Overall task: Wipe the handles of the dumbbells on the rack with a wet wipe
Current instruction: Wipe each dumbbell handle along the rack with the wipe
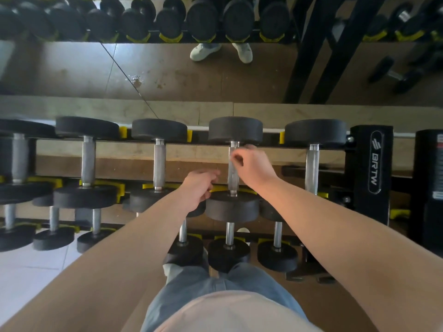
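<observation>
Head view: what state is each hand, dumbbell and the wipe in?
right hand: fingers pinch the handle of the fourth top-row dumbbell.
left hand: loosely curled, holding nothing visible.
other dumbbells: resting in the rack.
wet wipe: cannot be made out.

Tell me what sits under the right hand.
The right hand curls over a dumbbell's metal handle; the near stretch shows, the part beneath the hand is covered. Anything pinched against it cannot be seen.

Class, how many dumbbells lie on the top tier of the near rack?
5, side by side: leftmost dumbbell, second dumbbell, third dumbbell, fourth dumbbell, gripped by the right hand, rightmost dumbbell. More may lie beyond the left edge.
</observation>
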The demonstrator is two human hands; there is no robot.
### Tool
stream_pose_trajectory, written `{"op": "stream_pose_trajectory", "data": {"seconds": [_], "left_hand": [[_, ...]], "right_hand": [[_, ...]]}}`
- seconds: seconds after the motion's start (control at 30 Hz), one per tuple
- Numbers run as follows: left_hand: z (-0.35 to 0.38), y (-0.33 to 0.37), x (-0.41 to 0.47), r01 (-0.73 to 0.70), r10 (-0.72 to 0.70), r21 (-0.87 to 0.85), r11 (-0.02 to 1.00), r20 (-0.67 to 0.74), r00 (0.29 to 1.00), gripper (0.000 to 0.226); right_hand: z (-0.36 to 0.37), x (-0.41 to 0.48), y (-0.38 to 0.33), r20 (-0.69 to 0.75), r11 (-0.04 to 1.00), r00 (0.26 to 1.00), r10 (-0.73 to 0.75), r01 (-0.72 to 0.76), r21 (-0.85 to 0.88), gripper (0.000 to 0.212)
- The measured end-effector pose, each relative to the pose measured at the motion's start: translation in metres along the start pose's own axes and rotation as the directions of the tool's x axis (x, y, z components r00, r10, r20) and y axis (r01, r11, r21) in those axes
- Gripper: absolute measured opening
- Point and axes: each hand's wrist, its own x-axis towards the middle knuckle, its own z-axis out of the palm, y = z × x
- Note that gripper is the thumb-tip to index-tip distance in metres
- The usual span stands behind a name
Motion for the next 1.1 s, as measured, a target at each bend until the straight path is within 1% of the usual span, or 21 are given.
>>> {"op": "stream_pose_trajectory", "data": {"seconds": [0.07, 0.13, 0.2, 0.23, 0.27, 0.33, 0.37, 0.4, 0.43, 0.47, 0.5, 0.57, 0.63, 0.67, 0.7, 0.77, 0.9, 0.93, 1.0, 1.03, 1.1], "left_hand": [[-0.003, -0.001, 0.0, 0.004, -0.004, -0.012, 1.0, 0.041, 0.999, 0.011], [-0.005, -0.002, -0.002, 0.007, -0.007, 0.009, 1.0, 0.073, 0.997, 0.01], [-0.006, -0.004, -0.002, 0.007, -0.009, 0.026, 1.0, 0.092, 0.996, 0.009], [-0.006, -0.005, -0.001, 0.009, -0.011, 0.028, 1.0, 0.098, 0.995, 0.009], [-0.007, -0.006, -0.001, 0.012, -0.015, 0.031, 0.999, 0.101, 0.995, 0.009], [-0.009, -0.006, -0.001, 0.029, -0.032, 0.039, 0.999, 0.095, 0.995, 0.01], [-0.01, -0.007, -0.002, 0.038, -0.042, 0.042, 0.998, 0.092, 0.995, 0.011], [-0.011, -0.007, -0.002, 0.043, -0.047, 0.045, 0.998, 0.092, 0.995, 0.012], [-0.012, -0.007, -0.003, 0.044, -0.048, 0.048, 0.998, 0.095, 0.994, 0.014], [-0.012, -0.007, -0.003, 0.043, -0.048, 0.05, 0.998, 0.1, 0.994, 0.014], [-0.013, -0.008, -0.003, 0.041, -0.046, 0.046, 0.998, 0.103, 0.994, 0.015], [-0.015, -0.009, -0.003, 0.037, -0.043, 0.048, 0.998, 0.117, 0.992, 0.015], [-0.016, -0.01, -0.003, 0.04, -0.047, 0.064, 0.997, 0.122, 0.991, 0.014], [-0.016, -0.01, -0.002, 0.043, -0.051, 0.071, 0.997, 0.123, 0.991, 0.015], [-0.015, -0.011, -0.002, 0.046, -0.055, 0.074, 0.996, 0.125, 0.991, 0.015], [-0.014, -0.01, -0.001, 0.049, -0.059, 0.079, 0.996, 0.126, 0.99, 0.017], [-0.016, -0.008, 0.003, 0.033, -0.041, 0.066, 0.997, 0.126, 0.991, 0.018], [-0.018, -0.007, 0.004, 0.029, -0.037, 0.063, 0.998, 0.121, 0.992, 0.018], [-0.019, -0.005, 0.006, 0.03, -0.037, 0.06, 0.998, 0.117, 0.992, 0.018], [-0.02, -0.005, 0.007, 0.029, -0.036, 0.062, 0.998, 0.116, 0.993, 0.017], [-0.022, -0.005, 0.008, 0.031, -0.038, 0.069, 0.997, 0.112, 0.993, 0.015]], "right_hand": [[0.002, -0.015, 0.003, 0.199, 0.996, 0.978, -0.063, 0.074, -0.045, 0.015], [0.001, -0.025, 0.005, 0.377, 0.989, 0.921, -0.096, 0.13, -0.067, 0.014], [0.0, -0.026, 0.004, 0.443, 0.981, 0.889, -0.113, 0.171, -0.092, 0.017], [0.0, -0.024, 0.002, 0.429, 0.975, 0.894, -0.126, 0.192, -0.114, 0.018], [0.001, -0.02, 0.0, 0.378, 0.973, 0.916, -0.134, 0.193, -0.123, 0.019], [0.003, -0.009, -0.004, 0.174, 0.989, 0.981, -0.092, 0.11, -0.097, 0.019], [0.004, -0.004, -0.005, 0.053, 0.996, 0.997, -0.054, 0.058, -0.065, 0.018], [0.004, 0.0, -0.006, -0.052, 0.999, 0.998, -0.023, 0.021, -0.03, 0.017], [0.005, 0.001, -0.006, -0.109, 1.0, 0.994, 0.002, -0.003, -0.008, 0.015], [0.004, -0.001, -0.006, -0.11, 1.0, 0.994, 0.017, -0.017, 0.004, 0.014], [0.004, -0.006, -0.006, -0.057, 1.0, 0.998, 0.027, -0.027, 0.013, 0.013], [0.001, -0.018, -0.005, 0.15, 0.995, 0.985, 0.087, -0.093, 0.032, 0.014], [-0.001, -0.029, -0.002, 0.37, 0.987, 0.916, 0.154, -0.163, -0.008, 0.016], [-0.001, -0.032, 0.0, 0.438, 0.984, 0.882, 0.173, -0.177, -0.034, 0.017], [0.0, -0.035, 0.001, 0.464, 0.981, 0.866, 0.185, -0.187, -0.043, 0.016], [0.003, -0.035, 0.002, 0.416, 0.978, 0.888, 0.199, -0.206, -0.028, 0.014], [0.012, -0.021, -0.003, 0.15, 0.958, 0.959, 0.24, -0.259, 0.123, 0.011], [0.012, -0.015, -0.006, 0.069, 0.947, 0.963, 0.261, -0.269, 0.173, 0.011], [0.007, -0.002, -0.01, -0.066, 0.893, 0.93, 0.361, -0.324, 0.313, 0.013], [0.004, 0.003, -0.011, -0.089, 0.867, 0.911, 0.404, -0.349, 0.356, 0.015], [0.001, 0.006, -0.009, -0.041, 0.864, 0.91, 0.412, -0.376, 0.336, 0.015]]}}
